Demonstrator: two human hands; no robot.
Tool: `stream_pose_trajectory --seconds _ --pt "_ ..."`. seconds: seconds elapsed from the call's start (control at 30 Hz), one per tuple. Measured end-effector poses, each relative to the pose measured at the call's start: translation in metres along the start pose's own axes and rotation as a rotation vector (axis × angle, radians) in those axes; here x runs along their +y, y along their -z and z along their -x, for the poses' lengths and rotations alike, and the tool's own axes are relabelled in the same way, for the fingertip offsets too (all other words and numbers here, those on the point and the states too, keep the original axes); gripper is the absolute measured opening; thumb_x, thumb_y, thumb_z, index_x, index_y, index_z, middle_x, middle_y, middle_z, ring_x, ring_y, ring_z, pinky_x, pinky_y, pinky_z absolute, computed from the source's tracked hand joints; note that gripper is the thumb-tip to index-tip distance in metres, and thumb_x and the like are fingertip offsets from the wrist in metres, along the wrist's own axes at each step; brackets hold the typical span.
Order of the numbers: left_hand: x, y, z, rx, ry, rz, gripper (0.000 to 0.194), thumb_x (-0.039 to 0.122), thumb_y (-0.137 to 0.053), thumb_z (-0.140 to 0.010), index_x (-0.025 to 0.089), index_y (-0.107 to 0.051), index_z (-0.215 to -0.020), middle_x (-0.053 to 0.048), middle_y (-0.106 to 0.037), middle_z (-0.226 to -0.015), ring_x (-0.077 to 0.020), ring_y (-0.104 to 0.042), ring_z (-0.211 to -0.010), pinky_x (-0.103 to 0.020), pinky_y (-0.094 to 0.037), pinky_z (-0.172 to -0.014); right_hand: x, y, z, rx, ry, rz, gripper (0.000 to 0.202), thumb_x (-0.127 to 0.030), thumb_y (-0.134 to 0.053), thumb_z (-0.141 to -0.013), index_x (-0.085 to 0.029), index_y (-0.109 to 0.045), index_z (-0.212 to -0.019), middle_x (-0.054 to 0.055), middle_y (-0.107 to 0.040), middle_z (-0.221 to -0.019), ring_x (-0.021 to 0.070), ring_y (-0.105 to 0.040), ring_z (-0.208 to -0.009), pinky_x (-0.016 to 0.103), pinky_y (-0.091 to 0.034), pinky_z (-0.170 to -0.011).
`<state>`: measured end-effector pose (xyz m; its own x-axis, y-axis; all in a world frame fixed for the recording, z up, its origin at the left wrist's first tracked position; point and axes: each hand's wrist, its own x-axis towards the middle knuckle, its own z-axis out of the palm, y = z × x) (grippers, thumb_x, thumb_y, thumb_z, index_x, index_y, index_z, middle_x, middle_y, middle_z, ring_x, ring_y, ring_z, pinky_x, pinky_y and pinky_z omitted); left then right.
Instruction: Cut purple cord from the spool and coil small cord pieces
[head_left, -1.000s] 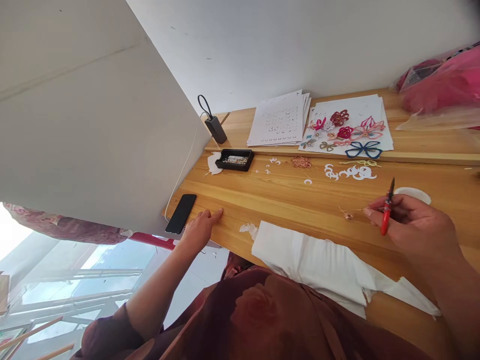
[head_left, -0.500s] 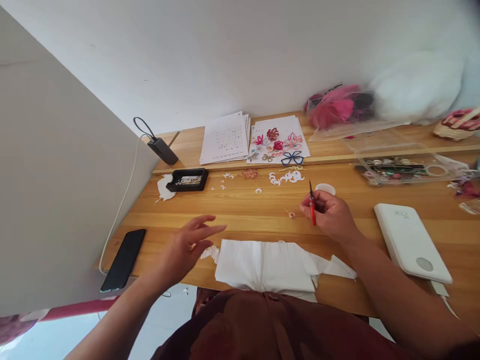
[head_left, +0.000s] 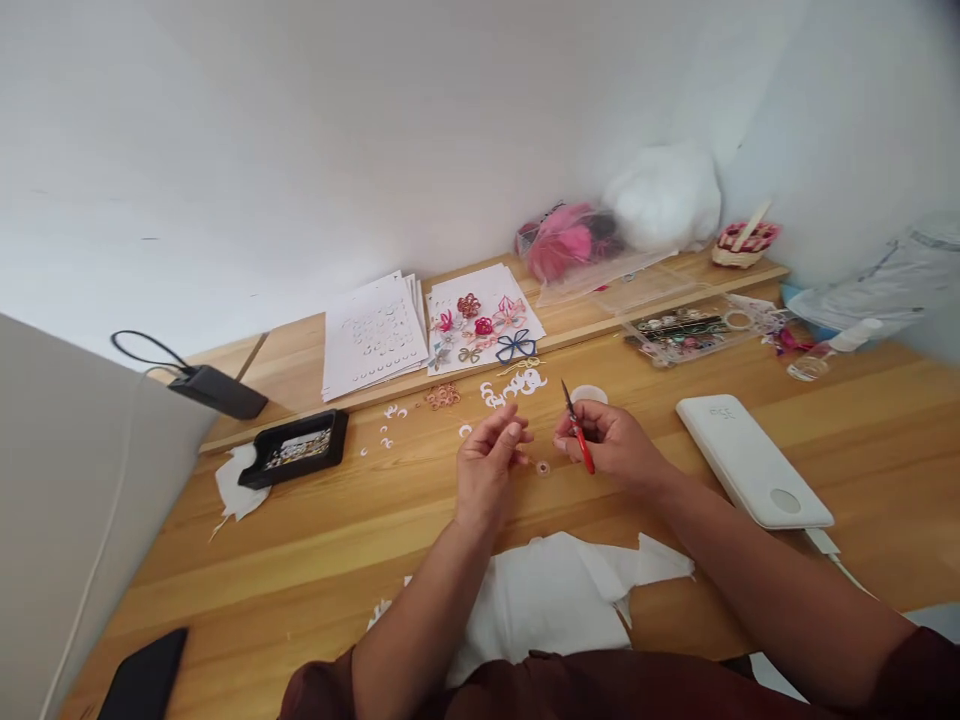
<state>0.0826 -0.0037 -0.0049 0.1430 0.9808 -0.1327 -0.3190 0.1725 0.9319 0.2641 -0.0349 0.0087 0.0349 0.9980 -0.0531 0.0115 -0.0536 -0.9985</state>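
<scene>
- Pale wall (head_left: 337, 150) behind a wooden desk (head_left: 360, 540), with a raised wooden ledge (head_left: 296, 360) along its back; clock hours below are read from a dial centred between the person's two hands
- The right hand (head_left: 611, 440) has its fingers closed around a red-handled tool (head_left: 578, 432), its dark pointed tip aimed at about 11 o'clock
- The left hand (head_left: 487, 465) has thumb and fingers brought near each other, facing the right hand across a small gap; whether they pinch anything cannot be told
- A small pinkish round piece (head_left: 543, 467) sits at 6 o'clock, between the hands and close to the left fingertips; whether it touches them cannot be told
- White crescent pieces (head_left: 529, 382) lie in a cluster at 11 o'clock, copper-coloured rings (head_left: 444, 396) at 10
- A white dish (head_left: 590, 394) at 2 o'clock, partly behind the right hand
- A white cloth (head_left: 551, 600) at 6 o'clock, a white power bank (head_left: 754, 465) at 3, a black tray (head_left: 337, 445) of small bits at 9, a dark phone (head_left: 142, 680) at 8
- On the ledge, flower ornaments (head_left: 484, 326) on paper at 11 o'clock, punched sheets (head_left: 375, 335) at 10, a bag with pink contents (head_left: 570, 245) just past 12, a small basket (head_left: 742, 243) at 2
</scene>
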Motion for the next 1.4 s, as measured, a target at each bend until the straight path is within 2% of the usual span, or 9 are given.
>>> stream_pose_trajectory --seconds 0.1,0.2,0.4,0.57,0.73,0.9,1.17,1.3,1.4 --pt "-0.014 0.008 0.002 0.029 0.043 -0.025 0.05 0.061 -0.082 -0.076 0.013 -0.076 -0.091 -0.009 -0.074 -0.083 -0.0138 -0.068 -0.07 -0.018 -0.042 -0.048 0.001 -0.001 0.0 -0.009 -0.023 0.001 0.026 -0.034 -0.085 -0.067 -0.02 -0.065 -0.076 -0.005 -0.057 -0.066 0.0103 -0.05 -0.058 0.024 -0.04 -0.055" --pt "-0.017 0.012 0.001 0.009 0.034 -0.076 0.053 0.065 -0.076 -0.08 0.013 -0.075 -0.09 -0.01 -0.074 -0.081 -0.0158 -0.069 -0.067 -0.019 -0.039 -0.043 0.002 -0.001 0.0 -0.009 -0.027 0.028 0.025 -0.034 -0.085 -0.068 -0.02 -0.065 -0.077 -0.003 -0.059 -0.069 0.0111 -0.051 -0.059 0.025 -0.042 -0.056" --pt "-0.012 0.012 0.0 -0.067 0.035 -0.074 0.047 0.058 -0.079 -0.081 0.015 -0.079 -0.1 -0.012 -0.079 -0.093 -0.0197 -0.075 -0.077 -0.021 -0.049 -0.047 0.002 0.003 -0.001 -0.045 -0.021 0.058 0.02 -0.028 -0.083 -0.07 -0.02 -0.066 -0.078 -0.003 -0.06 -0.07 0.0113 -0.053 -0.061 0.025 -0.042 -0.057" --pt "-0.01 0.013 0.001 -0.072 0.058 -0.092 0.049 0.062 -0.08 -0.079 0.013 -0.078 -0.079 -0.012 -0.077 -0.08 -0.0184 -0.072 -0.066 -0.02 -0.043 -0.04 0.001 0.003 0.002 -0.084 -0.034 0.052 0.024 -0.03 -0.086 -0.071 -0.02 -0.066 -0.079 -0.003 -0.061 -0.071 0.0113 -0.053 -0.061 0.024 -0.043 -0.058" --pt "-0.006 0.01 0.004 -0.143 0.105 -0.12 0.045 0.05 -0.089 -0.073 0.016 -0.081 -0.102 -0.009 -0.079 -0.091 -0.0184 -0.073 -0.075 -0.023 -0.055 -0.052 0.001 0.004 0.002 -0.105 -0.026 0.026 0.026 -0.029 -0.089 -0.069 -0.02 -0.067 -0.081 -0.002 -0.063 -0.073 0.0122 -0.055 -0.064 0.025 -0.043 -0.058" --pt "-0.003 0.005 0.01 -0.244 0.229 -0.168 0.038 0.045 -0.094 -0.067 0.015 -0.08 -0.086 -0.005 -0.075 -0.073 -0.0128 -0.066 -0.065 -0.027 -0.059 -0.065 0.002 0.005 0.003 -0.138 0.012 0.034 0.022 -0.026 -0.088 -0.072 -0.02 -0.068 -0.08 -0.001 -0.066 -0.075 0.0136 -0.059 -0.067 0.026 -0.046 -0.062" --pt "-0.005 0.007 0.009 -0.292 0.276 -0.179 0.034 0.043 -0.093 -0.068 0.014 -0.079 -0.08 -0.007 -0.073 -0.076 -0.0137 -0.063 -0.066 -0.023 -0.054 -0.055 0.001 0.001 0.005 -0.153 0.006 0.007 0.024 -0.03 -0.088 -0.073 -0.021 -0.068 -0.081 0.0 -0.07 -0.076 0.0162 -0.063 -0.069 0.029 -0.05 -0.064" --pt "-0.005 0.007 0.009 -0.303 0.264 -0.091 0.032 0.04 -0.095 -0.065 0.014 -0.077 -0.073 -0.006 -0.071 -0.09 -0.0109 -0.06 -0.069 -0.021 -0.053 -0.057 -0.001 0.0 0.005 -0.088 0.017 -0.022 0.026 -0.028 -0.091 -0.069 -0.02 -0.069 -0.08 -0.001 -0.068 -0.076 0.0139 -0.061 -0.068 0.027 -0.049 -0.064" --pt "-0.004 0.007 0.009 -0.281 0.326 0.026 0.033 0.037 -0.098 -0.062 0.014 -0.076 -0.07 -0.006 -0.068 -0.092 -0.0108 -0.062 -0.075 -0.018 -0.051 -0.058 0.0 0.002 0.002 0.003 0.026 -0.002 0.028 -0.03 -0.092 -0.068 -0.02 -0.069 -0.08 -0.001 -0.066 -0.074 0.0124 -0.057 -0.064 0.026 -0.047 -0.06"
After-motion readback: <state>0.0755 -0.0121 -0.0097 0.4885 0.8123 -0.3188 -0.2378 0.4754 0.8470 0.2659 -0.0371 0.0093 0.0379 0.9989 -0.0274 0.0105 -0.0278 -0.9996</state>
